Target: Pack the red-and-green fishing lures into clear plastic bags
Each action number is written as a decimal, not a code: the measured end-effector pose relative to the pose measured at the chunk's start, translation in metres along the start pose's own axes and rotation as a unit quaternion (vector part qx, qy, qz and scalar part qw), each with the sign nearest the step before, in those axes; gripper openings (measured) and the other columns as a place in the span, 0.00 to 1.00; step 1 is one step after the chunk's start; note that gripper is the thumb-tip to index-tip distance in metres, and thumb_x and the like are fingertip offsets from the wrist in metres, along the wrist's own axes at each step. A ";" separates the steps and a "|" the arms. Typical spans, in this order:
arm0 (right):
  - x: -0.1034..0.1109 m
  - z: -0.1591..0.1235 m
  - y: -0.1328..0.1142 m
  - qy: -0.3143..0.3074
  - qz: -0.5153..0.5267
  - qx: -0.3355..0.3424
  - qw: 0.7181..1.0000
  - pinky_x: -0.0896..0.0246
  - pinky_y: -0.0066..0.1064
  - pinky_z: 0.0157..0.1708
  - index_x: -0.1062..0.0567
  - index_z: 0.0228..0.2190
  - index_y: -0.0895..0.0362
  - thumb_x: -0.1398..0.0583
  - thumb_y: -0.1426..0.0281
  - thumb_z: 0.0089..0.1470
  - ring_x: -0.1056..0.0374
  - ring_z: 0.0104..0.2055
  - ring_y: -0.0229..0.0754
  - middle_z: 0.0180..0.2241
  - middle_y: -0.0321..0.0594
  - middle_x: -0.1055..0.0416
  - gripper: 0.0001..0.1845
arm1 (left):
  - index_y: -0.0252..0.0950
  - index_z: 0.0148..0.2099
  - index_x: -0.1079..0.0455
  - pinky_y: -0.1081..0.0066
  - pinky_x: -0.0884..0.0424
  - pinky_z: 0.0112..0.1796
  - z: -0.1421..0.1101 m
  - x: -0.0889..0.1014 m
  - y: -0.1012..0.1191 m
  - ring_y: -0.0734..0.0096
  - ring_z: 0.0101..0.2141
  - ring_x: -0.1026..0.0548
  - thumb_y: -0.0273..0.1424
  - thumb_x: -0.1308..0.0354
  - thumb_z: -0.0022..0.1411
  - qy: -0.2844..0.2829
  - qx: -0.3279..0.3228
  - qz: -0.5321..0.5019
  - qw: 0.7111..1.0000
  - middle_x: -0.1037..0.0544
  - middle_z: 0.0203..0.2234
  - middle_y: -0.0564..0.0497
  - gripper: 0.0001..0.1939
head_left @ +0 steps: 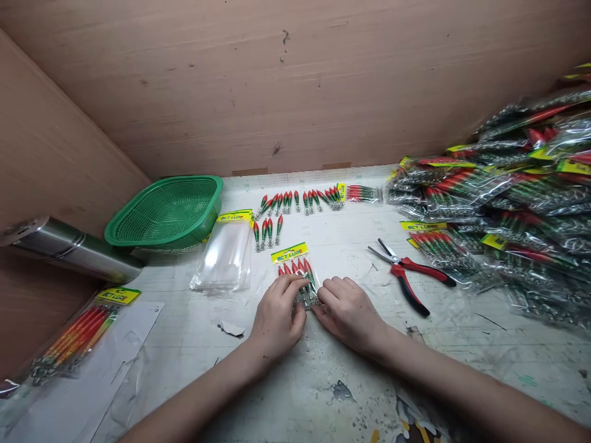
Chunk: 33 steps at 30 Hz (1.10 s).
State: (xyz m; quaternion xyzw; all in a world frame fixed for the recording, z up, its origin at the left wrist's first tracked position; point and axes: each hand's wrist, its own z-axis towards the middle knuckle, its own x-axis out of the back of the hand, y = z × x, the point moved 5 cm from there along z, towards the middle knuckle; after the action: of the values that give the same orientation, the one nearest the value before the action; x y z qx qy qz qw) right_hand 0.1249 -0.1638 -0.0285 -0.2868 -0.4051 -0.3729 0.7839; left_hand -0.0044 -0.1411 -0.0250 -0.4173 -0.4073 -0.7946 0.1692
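Note:
A clear bag of fishing lures (308,266) with a yellow-and-green "BCT LURE" header lies in front of me, its several red-and-green lures side by side with their hooks toward me. My left hand (279,311) is closed on the bag's lower left, its fingers curled over the lures. At the lower right edge, my right hand (348,307) pinches the bag, fingers bent inward. Both hands partly hide the hook ends. Beyond the bag, loose lures (270,231) lie in a short row, with more loose lures (289,200) in a longer row behind.
Flat empty bags (226,255) are stacked to the left, by a green basket (166,237) and a metal cylinder (87,249). Red-handled pliers (406,271) lie open at right, before a large heap of filled lure bags (508,209). Another lure bag (80,332) is at far left.

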 end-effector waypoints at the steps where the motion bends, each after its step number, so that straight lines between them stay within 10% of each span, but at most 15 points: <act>1: -0.001 0.000 0.000 -0.001 -0.001 0.004 1.000 0.53 0.32 0.30 0.33 0.24 0.56 0.46 0.72 0.55 0.44 0.28 0.41 0.24 0.39 0.35 0.09 | 0.34 0.51 0.34 0.59 0.31 0.49 -0.001 -0.002 0.001 0.60 0.48 0.30 0.21 0.50 0.53 -0.006 -0.015 0.018 1.000 0.28 0.47 0.41 0.22; 12: 0.024 -0.017 0.019 -0.038 0.000 0.166 0.985 0.42 0.36 0.35 0.27 0.35 0.59 0.53 0.76 0.62 0.37 0.35 0.43 0.33 0.43 0.28 0.15 | 0.35 0.66 0.51 0.45 0.45 0.58 -0.027 0.016 -0.013 0.53 0.64 0.52 0.20 0.54 0.57 -0.079 -0.199 0.128 0.968 0.39 0.61 0.41 0.33; 18: 0.021 -0.019 0.012 -0.087 0.181 0.226 0.953 0.38 0.40 0.48 0.28 0.43 0.61 0.51 0.78 0.61 0.34 0.47 0.45 0.44 0.47 0.27 0.14 | 0.41 0.55 0.35 0.67 0.30 0.49 -0.036 0.029 -0.001 0.68 0.46 0.25 0.21 0.50 0.62 -0.084 -0.317 0.094 0.940 0.21 0.43 0.49 0.20; 24: 0.010 -0.012 0.017 -0.063 0.282 0.055 0.956 0.34 0.30 0.36 0.30 0.36 0.58 0.50 0.78 0.60 0.34 0.38 0.38 0.35 0.43 0.28 0.10 | 0.38 0.36 0.31 0.67 0.29 0.35 -0.034 0.022 -0.010 0.69 0.32 0.26 0.22 0.50 0.61 0.039 -0.085 -0.011 0.996 0.22 0.27 0.51 0.08; 28: 0.008 -0.012 0.019 -0.058 0.289 -0.075 0.953 0.37 0.27 0.30 0.32 0.31 0.56 0.49 0.76 0.60 0.35 0.32 0.36 0.28 0.37 0.31 0.08 | 0.38 0.31 0.33 0.70 0.31 0.31 -0.035 0.013 -0.019 0.70 0.30 0.27 0.28 0.50 0.63 0.024 0.110 -0.074 0.991 0.25 0.26 0.52 0.08; 33: -0.005 -0.008 0.018 -0.048 0.263 -0.165 0.950 0.42 0.28 0.28 0.35 0.26 0.55 0.48 0.73 0.59 0.38 0.28 0.37 0.25 0.35 0.33 0.09 | 0.38 0.31 0.35 0.68 0.32 0.32 -0.032 0.009 -0.019 0.69 0.29 0.27 0.33 0.51 0.63 0.022 0.187 -0.081 0.979 0.25 0.26 0.52 0.09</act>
State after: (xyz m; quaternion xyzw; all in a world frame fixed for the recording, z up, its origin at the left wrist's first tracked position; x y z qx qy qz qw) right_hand 0.1408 -0.1584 -0.0401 -0.5257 -0.2859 -0.2009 0.7756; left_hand -0.0388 -0.1540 -0.0377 -0.3263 -0.5771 -0.7246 0.1882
